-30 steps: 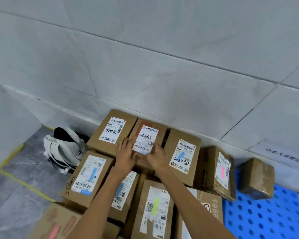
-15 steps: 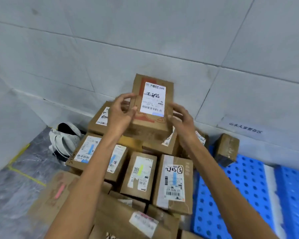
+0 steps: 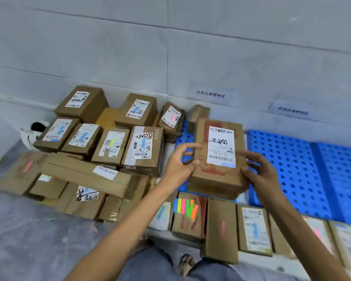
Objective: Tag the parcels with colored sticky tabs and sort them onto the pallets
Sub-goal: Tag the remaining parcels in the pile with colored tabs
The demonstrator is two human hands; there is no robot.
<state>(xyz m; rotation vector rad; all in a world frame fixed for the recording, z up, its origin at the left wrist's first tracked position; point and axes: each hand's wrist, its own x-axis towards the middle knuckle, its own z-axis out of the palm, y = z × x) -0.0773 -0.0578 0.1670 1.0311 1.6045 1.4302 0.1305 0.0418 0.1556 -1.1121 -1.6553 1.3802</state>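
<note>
I hold a brown cardboard parcel [image 3: 219, 175] with a white label marked "2805" and a blue tab at the label's lower edge. My left hand [image 3: 177, 169] grips its left side and my right hand [image 3: 261, 173] its right side, above the blue perforated pallet [image 3: 304, 169]. A strip of coloured sticky tabs [image 3: 184, 206] lies on a parcel just below the held one. A pile of tagged parcels [image 3: 109, 147] sits to the left against the wall.
A row of parcels [image 3: 251, 228] with pink and blue tabs lies along the near edge at right. A white bag [image 3: 31, 134] rests at far left by the wall. Paper signs [image 3: 210, 94] hang on the grey wall. My foot [image 3: 185, 262] shows below.
I lifted the "2805" parcel off the pile at the wall and carried it right and down, over the blue pallet. The view swung right with it.
</note>
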